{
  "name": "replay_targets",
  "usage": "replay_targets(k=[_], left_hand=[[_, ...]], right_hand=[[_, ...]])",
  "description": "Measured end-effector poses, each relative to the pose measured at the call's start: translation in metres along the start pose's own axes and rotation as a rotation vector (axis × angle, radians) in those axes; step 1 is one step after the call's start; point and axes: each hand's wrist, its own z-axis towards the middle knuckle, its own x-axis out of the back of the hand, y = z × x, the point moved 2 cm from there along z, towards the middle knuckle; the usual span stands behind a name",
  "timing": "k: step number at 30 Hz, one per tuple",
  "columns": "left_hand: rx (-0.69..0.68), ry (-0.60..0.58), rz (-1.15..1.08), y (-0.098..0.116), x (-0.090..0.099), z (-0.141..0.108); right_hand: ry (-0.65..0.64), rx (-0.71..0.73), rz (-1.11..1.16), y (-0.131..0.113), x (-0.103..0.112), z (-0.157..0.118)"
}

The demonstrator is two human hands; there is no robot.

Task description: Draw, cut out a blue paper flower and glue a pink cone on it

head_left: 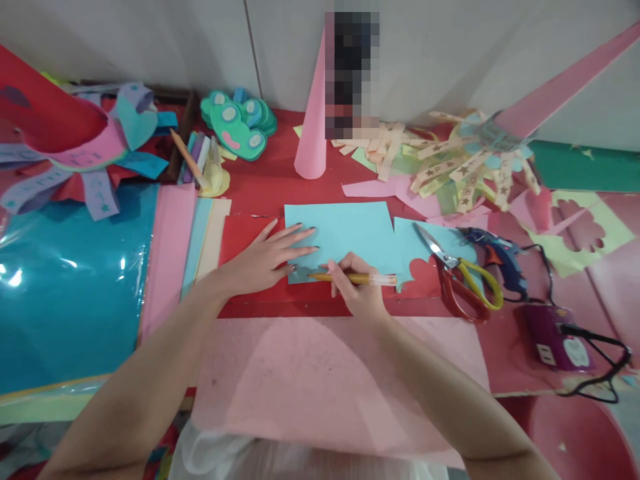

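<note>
A light blue sheet of paper point(345, 233) lies on red paper in front of me. My left hand point(267, 257) rests flat on the sheet's left side, fingers stretched out. In my right hand point(355, 287) is a yellow pencil point(367, 278) with a pale end, its tip pointing left near the sheet's lower left edge. To the right of that hand lies a second light blue piece point(415, 237) with a cut edge, and a red scalloped shape beside it. Scissors point(450, 263) with one red and one yellow handle lie partly on this piece, blades apart.
A glue gun point(500, 257) and a purple box point(555, 337) with a black cable lie at right. A pink cone point(313, 127) stands at the back, beside green foam shapes point(237, 123). Paper strips point(465, 163) heap at back right. Wrapped blue sheets point(75, 287) lie left.
</note>
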Motion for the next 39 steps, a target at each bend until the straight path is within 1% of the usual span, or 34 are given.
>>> replay_targets(k=[4,9,11,19,28,36,39], left_hand=[[-0.007,0.012,-0.005,0.000,0.000,-0.001],[-0.011,0.022,-0.007,-0.002,-0.002,-0.002],[-0.009,0.032,-0.012,-0.002,-0.002,-0.001],[-0.003,0.027,-0.007,-0.002,-0.002,-0.001],[0.007,0.026,-0.007,-0.002,-0.002,-0.001],[-0.003,0.037,-0.010,-0.002,-0.003,-0.001],[-0.001,0.043,-0.015,-0.001,-0.002,-0.001]], right_hand=[[0.063,-0.020,0.014,0.005,0.006,0.000],[0.153,-0.016,0.015,-0.001,0.017,0.004],[0.164,-0.017,-0.015,-0.003,0.019,0.005],[0.008,-0.023,-0.012,0.001,0.008,0.001],[-0.030,-0.007,-0.126,-0.004,0.007,0.001],[-0.022,-0.017,-0.110,0.001,0.007,0.000],[-0.043,-0.028,-0.114,0.001,0.007,0.000]])
